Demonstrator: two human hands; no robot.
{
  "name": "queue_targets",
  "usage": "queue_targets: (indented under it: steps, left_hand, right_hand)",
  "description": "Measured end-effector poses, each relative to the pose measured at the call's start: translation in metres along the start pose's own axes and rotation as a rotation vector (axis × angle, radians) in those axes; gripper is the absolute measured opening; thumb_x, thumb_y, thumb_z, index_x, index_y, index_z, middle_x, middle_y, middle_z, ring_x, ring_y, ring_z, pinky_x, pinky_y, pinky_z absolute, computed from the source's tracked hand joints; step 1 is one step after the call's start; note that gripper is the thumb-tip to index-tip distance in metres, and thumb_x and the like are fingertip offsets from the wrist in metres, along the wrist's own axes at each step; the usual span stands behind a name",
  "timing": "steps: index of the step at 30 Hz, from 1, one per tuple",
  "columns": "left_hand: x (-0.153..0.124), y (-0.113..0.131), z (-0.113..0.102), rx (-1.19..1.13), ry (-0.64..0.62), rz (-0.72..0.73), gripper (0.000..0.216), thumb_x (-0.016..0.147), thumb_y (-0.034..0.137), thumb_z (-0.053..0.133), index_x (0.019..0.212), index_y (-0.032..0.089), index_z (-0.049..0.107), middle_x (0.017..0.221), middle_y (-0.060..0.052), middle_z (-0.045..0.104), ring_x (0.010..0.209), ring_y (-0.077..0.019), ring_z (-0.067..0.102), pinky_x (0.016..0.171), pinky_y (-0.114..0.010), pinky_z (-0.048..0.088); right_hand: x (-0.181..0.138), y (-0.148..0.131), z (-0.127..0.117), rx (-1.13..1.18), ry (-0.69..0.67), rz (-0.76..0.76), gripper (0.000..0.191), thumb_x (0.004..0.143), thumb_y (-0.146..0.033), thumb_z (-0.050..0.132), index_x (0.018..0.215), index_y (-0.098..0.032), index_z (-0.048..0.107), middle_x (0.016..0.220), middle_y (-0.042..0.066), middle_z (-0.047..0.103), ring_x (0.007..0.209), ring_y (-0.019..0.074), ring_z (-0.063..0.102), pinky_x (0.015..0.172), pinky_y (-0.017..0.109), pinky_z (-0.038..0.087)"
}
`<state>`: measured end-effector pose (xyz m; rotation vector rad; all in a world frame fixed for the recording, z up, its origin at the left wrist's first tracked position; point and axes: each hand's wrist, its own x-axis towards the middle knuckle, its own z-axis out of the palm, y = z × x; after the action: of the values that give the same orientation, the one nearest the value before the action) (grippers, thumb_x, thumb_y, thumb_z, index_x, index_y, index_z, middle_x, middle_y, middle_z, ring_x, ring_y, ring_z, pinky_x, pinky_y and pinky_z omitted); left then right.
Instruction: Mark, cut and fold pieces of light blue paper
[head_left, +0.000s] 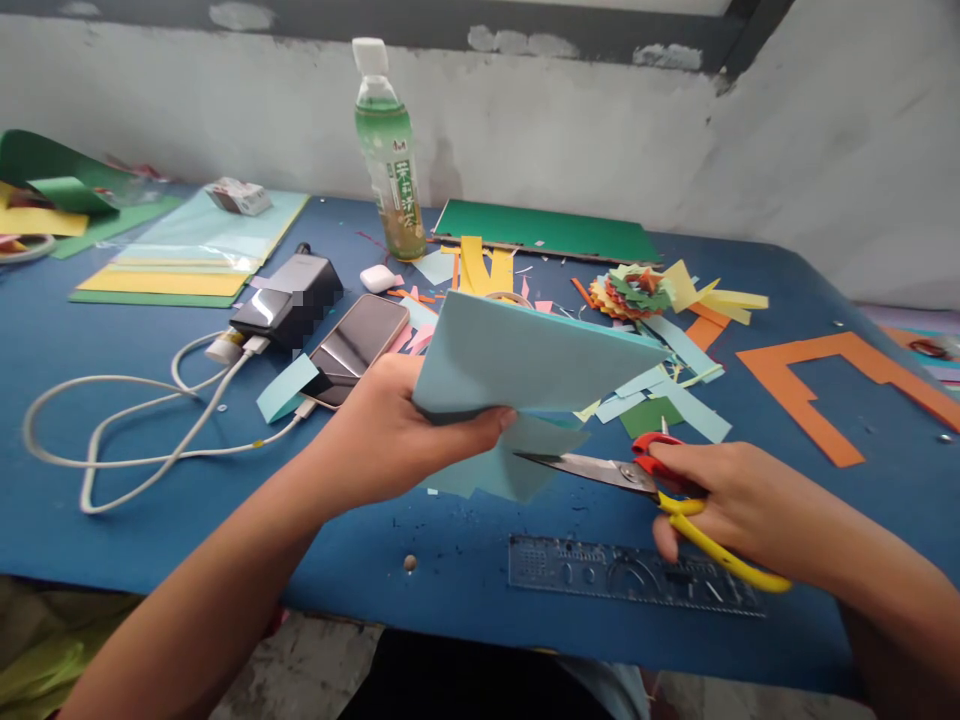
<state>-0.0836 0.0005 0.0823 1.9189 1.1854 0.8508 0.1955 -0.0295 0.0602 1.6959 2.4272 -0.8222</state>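
Note:
My left hand (405, 425) grips a folded sheet of light blue paper (525, 350), thumb along its lower edge and the other fingers hidden behind it. In my right hand (720, 490) is a pair of scissors (600, 470) with red and yellow handles. The blades look closed or nearly so, and their tips point left at the lower flap of the paper. Whether the tips touch that flap I cannot tell. More light blue paper (487, 475) shows below my left thumb. Under the scissors, a clear plastic ruler (630, 575) lies on the blue table (300, 545).
A green drink bottle (394, 180) stands near the wall. A phone (360, 345) and a black charger (289, 300) with a white cable (169, 455) lie left. Paper strips (694, 405) and a layered paper flower (630, 292) lie behind. Cut orange paper (817, 370) is at right.

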Motion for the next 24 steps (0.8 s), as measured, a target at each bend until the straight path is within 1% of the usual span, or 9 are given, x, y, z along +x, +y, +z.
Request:
queue_targets:
  steps: [4,8,13,19,21,24]
  left_hand:
    - [-0.0005,0.0001,0.0002,0.005,0.003,0.005,0.03,0.073,0.031,0.064,0.051,0.016,0.049,0.058,0.002,0.05,0.061,-0.0118,0.049,0.055,-0.021,0.043]
    - [-0.001,0.0002,0.0004,0.005,0.01,-0.015,0.03,0.072,0.032,0.065,0.051,0.016,0.05,0.059,0.002,0.052,0.061,-0.0123,0.051,0.054,-0.021,0.043]
    - [-0.0001,-0.0017,0.0016,0.002,0.046,-0.035,0.025,0.068,0.035,0.068,0.055,0.019,0.055,0.06,0.001,0.056,0.06,-0.0143,0.053,0.052,-0.022,0.045]
    - [0.0002,-0.0035,0.0016,-0.052,0.102,-0.069,0.019,0.066,0.035,0.07,0.066,0.019,0.062,0.066,0.0,0.061,0.061,-0.0154,0.057,0.051,-0.021,0.047]
    - [0.0006,-0.0032,0.001,-0.084,0.144,-0.09,0.019,0.066,0.035,0.071,0.071,0.018,0.065,0.072,-0.001,0.064,0.065,-0.0165,0.059,0.053,-0.022,0.049]
    - [0.0023,-0.0022,0.0,-0.174,0.207,-0.159,0.022,0.066,0.036,0.072,0.079,0.019,0.067,0.076,-0.001,0.067,0.068,-0.0187,0.062,0.055,-0.024,0.052]
  right_hand:
    - [-0.0011,0.0032,0.0022,-0.008,0.042,-0.015,0.022,0.07,-0.038,0.064,0.058,-0.024,0.055,0.063,0.0,0.061,0.049,0.0153,0.05,0.05,0.028,0.035]
    - [-0.0008,0.0046,0.0037,-0.075,0.032,-0.03,0.023,0.072,-0.039,0.063,0.058,-0.023,0.054,0.062,0.0,0.06,0.048,0.0151,0.049,0.049,0.028,0.034]
    - [-0.0003,0.0065,0.0048,-0.11,0.042,-0.041,0.025,0.07,-0.04,0.065,0.06,-0.023,0.05,0.06,0.0,0.058,0.046,0.0144,0.042,0.048,0.028,0.031]
    - [0.0006,0.0047,0.0037,-0.077,0.04,0.025,0.021,0.065,-0.029,0.066,0.062,-0.023,0.046,0.062,-0.001,0.059,0.051,0.0156,0.044,0.049,0.028,0.033]
    - [0.0012,0.0026,0.0022,-0.05,0.033,0.051,0.019,0.064,-0.024,0.064,0.061,-0.023,0.045,0.063,-0.001,0.06,0.052,0.0153,0.044,0.049,0.028,0.033]
    - [0.0027,0.0009,-0.0003,0.009,0.007,0.09,0.015,0.066,-0.02,0.057,0.062,-0.023,0.043,0.063,-0.002,0.061,0.051,0.0149,0.044,0.049,0.027,0.034]
